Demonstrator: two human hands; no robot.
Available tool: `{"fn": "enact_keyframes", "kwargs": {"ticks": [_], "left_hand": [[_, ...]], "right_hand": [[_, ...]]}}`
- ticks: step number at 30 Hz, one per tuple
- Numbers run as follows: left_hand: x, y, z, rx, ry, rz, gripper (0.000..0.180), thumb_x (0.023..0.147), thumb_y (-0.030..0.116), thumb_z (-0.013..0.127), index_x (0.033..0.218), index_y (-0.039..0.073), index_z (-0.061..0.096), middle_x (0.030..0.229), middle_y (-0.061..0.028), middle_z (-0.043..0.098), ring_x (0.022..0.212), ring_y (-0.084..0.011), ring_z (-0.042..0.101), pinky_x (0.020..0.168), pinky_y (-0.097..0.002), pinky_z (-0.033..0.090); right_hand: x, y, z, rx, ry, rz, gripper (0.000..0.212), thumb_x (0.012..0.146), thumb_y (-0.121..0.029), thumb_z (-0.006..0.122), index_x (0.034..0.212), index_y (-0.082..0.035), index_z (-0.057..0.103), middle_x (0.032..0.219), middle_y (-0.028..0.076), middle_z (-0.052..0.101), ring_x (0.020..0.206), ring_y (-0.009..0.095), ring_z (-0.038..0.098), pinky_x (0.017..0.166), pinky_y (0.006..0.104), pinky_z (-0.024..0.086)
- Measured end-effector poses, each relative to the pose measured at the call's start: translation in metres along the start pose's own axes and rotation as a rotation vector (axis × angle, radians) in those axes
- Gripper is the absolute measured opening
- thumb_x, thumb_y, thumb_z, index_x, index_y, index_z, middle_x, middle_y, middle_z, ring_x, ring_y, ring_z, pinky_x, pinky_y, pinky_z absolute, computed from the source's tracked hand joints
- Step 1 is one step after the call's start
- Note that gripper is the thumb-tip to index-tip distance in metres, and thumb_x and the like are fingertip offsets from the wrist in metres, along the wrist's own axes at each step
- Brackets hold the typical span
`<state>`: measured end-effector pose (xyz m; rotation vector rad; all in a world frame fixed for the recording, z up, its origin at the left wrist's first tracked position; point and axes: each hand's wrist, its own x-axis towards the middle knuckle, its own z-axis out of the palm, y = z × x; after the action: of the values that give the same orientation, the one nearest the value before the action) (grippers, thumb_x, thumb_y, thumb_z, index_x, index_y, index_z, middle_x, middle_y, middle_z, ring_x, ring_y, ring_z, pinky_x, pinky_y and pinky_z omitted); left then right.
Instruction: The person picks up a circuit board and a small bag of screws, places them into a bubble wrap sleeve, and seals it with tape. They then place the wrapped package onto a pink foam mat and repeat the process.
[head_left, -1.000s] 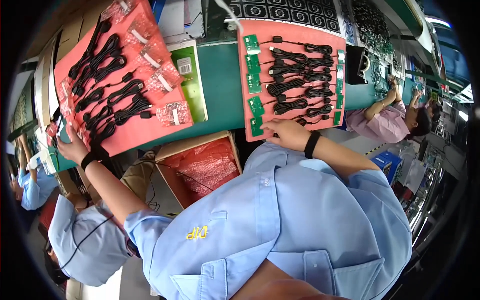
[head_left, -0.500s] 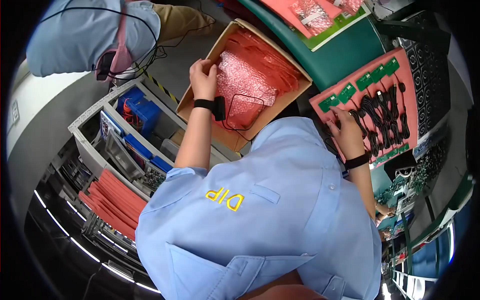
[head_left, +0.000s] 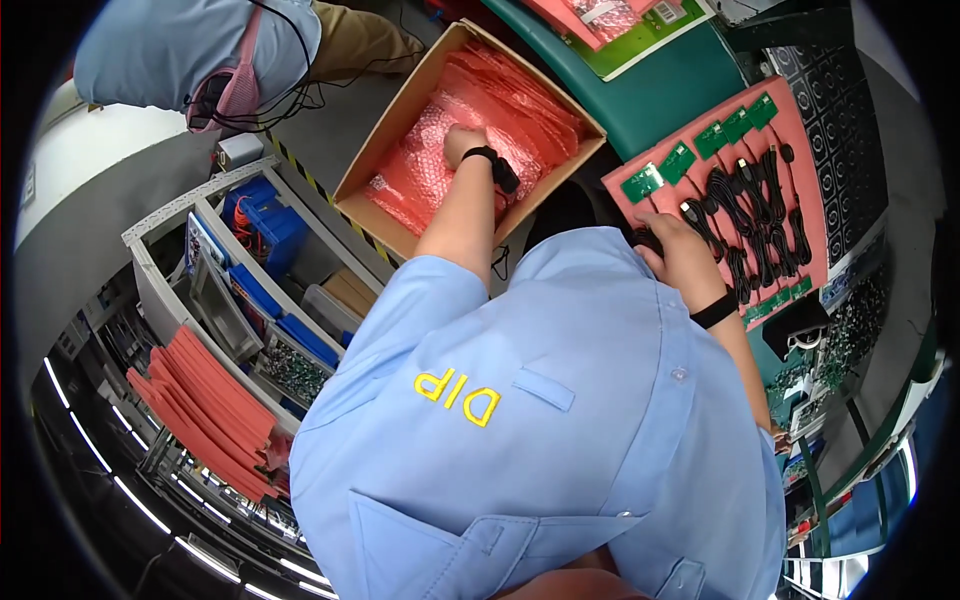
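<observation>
My left hand (head_left: 464,146) is down inside an open cardboard box (head_left: 397,236), curled against the pink bubble-wrap bags (head_left: 425,150). What its fingers hold, if anything, is hidden. At the near left edge of a pink foam sheet (head_left: 621,178), my right hand (head_left: 685,252) has its thumb and fingers closed around a bundled black cable (head_left: 648,239), partly covered by the hand. Beside it on the foam lie several bundled black cables (head_left: 765,215) with small green circuit boards (head_left: 676,162).
More pink packing and a green sheet (head_left: 640,52) lie on the green table (head_left: 665,105) at the back. Left of the box stands a shelf unit (head_left: 215,210) with blue bins (head_left: 268,222). Another person (head_left: 165,60) is at the upper left, near hanging black cables.
My left hand has moved from the box's left side rightward onto the bags inside. My right hand has shifted slightly down and closed around the cable. The view has shifted a little.
</observation>
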<state>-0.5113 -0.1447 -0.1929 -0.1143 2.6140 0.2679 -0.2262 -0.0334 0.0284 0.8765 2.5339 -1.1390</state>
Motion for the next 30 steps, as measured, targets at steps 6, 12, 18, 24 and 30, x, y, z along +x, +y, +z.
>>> {"fn": "enact_keyframes", "kwargs": {"ticks": [6, 12, 18, 24, 30], "left_hand": [[-0.014, -0.030, -0.009, -0.147, 0.203, 0.254, 0.027, 0.082, 0.024, 0.053, 0.094, 0.006, 0.068, 0.090, -0.0208, 0.065, 0.083, -0.0382, 0.063, 0.073, -0.0435, 0.049], [-0.108, -0.055, -0.074, 0.074, 0.552, 0.441, 0.028, 0.089, 0.032, 0.050, 0.103, 0.015, 0.067, 0.092, -0.0148, 0.066, 0.083, -0.0370, 0.063, 0.074, -0.0448, 0.050], [-0.118, -0.086, -0.108, -0.310, 0.642, 0.599, 0.017, 0.084, 0.017, 0.061, 0.094, 0.004, 0.067, 0.081, -0.0147, 0.068, 0.074, -0.0250, 0.067, 0.064, -0.0360, 0.052], [-0.130, -0.112, -0.096, 0.153, 0.098, 0.533, 0.014, 0.073, 0.018, 0.072, 0.079, 0.006, 0.070, 0.075, -0.0093, 0.068, 0.072, -0.0163, 0.066, 0.067, -0.0305, 0.051], [-0.115, -0.134, -0.090, -0.119, 0.187, 0.387, 0.012, 0.074, 0.017, 0.069, 0.078, 0.005, 0.068, 0.077, -0.0103, 0.068, 0.070, -0.0166, 0.065, 0.068, -0.0302, 0.050]], "right_hand": [[-0.083, 0.062, 0.008, 0.092, 0.136, -0.005, 0.037, 0.078, -0.012, 0.065, 0.113, -0.004, 0.054, 0.104, 0.017, 0.059, 0.093, 0.034, 0.058, 0.081, 0.0384, 0.047], [-0.186, 0.141, 0.007, 0.115, 0.235, 0.065, 0.037, 0.079, -0.013, 0.064, 0.113, -0.004, 0.054, 0.106, 0.016, 0.059, 0.096, 0.032, 0.058, 0.084, 0.0376, 0.046], [-0.282, 0.204, 0.010, 0.186, 0.278, 0.148, 0.039, 0.079, -0.014, 0.065, 0.115, -0.004, 0.054, 0.107, 0.016, 0.059, 0.096, 0.030, 0.059, 0.085, 0.0362, 0.046], [-0.326, 0.213, 0.017, 0.166, 0.315, 0.065, 0.039, 0.079, -0.012, 0.065, 0.116, -0.004, 0.054, 0.108, 0.015, 0.060, 0.096, 0.028, 0.059, 0.082, 0.0345, 0.047], [-0.303, 0.171, 0.008, 0.144, 0.328, -0.004, 0.037, 0.081, -0.009, 0.064, 0.116, -0.004, 0.055, 0.107, 0.015, 0.060, 0.095, 0.028, 0.060, 0.080, 0.0334, 0.048]]}}
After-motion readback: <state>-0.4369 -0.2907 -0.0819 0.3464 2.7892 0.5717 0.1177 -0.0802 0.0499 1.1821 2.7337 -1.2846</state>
